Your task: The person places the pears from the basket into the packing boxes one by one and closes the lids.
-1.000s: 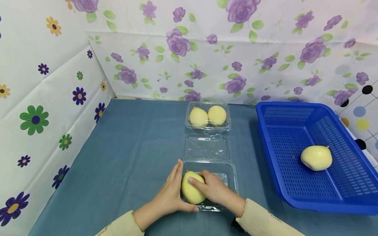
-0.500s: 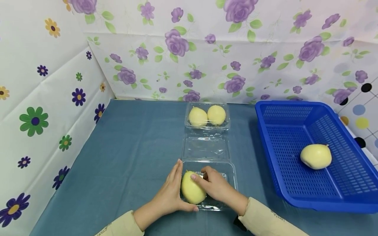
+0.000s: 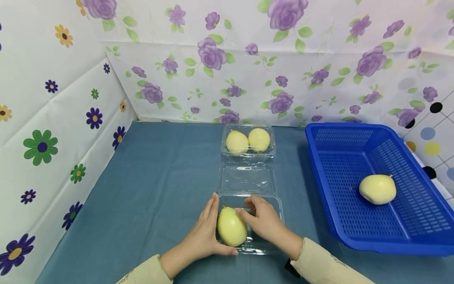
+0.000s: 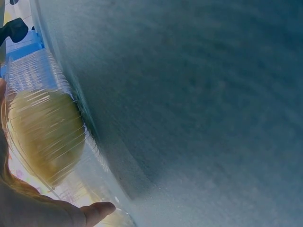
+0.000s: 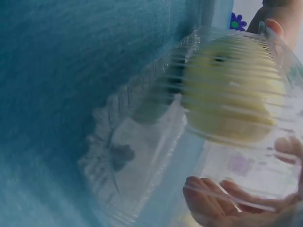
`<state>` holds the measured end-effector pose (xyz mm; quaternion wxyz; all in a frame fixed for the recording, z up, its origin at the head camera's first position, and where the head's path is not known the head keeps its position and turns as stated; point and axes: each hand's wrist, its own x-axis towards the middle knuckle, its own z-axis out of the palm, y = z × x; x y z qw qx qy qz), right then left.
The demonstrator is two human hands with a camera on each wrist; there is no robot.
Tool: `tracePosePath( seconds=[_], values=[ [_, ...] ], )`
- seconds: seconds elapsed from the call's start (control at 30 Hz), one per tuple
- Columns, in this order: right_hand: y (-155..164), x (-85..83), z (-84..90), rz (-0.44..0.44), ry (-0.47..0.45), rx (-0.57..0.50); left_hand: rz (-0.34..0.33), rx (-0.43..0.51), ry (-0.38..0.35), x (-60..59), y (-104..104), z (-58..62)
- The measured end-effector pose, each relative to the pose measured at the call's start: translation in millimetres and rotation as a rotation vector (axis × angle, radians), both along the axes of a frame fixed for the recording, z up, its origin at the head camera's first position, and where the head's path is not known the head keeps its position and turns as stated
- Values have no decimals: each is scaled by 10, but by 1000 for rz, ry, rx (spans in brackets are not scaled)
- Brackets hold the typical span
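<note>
Clear plastic forms the open clamshell box [image 3: 248, 205] on the blue counter [image 3: 159, 177], and in its near tray lies a pale yellow pear [image 3: 232, 226]. We see the left hand [image 3: 203, 232] pressed flat against the tray's left wall, fingers straight, thumb along the near edge. The right hand [image 3: 264, 223] rests beside the pear inside the tray, fingers loosely bent and touching the fruit without clasping it. Beyond the raised lid sits a second box [image 3: 248, 142] with two pears. To the right, well apart, a blue basket [image 3: 354, 130] holds another pear [image 3: 377, 189].
</note>
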<state>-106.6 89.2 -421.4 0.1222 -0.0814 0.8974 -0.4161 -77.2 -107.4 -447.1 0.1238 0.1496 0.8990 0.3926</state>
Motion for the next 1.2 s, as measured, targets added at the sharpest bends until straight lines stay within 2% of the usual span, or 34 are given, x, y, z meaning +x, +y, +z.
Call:
tracePosePath(
  seconds=[0.2, 0.47, 0.63, 1.2],
  values=[
    [30, 61, 81, 13, 80, 32, 0, -7, -9, 10, 3, 8],
    [84, 97, 201, 32, 125, 74, 8, 2, -2, 10, 4, 4],
    [112, 129, 276, 47, 128, 62, 13, 5, 6, 7, 3, 2],
    [283, 237, 592, 240, 232, 63, 13, 0, 8, 9, 6, 2]
  ],
)
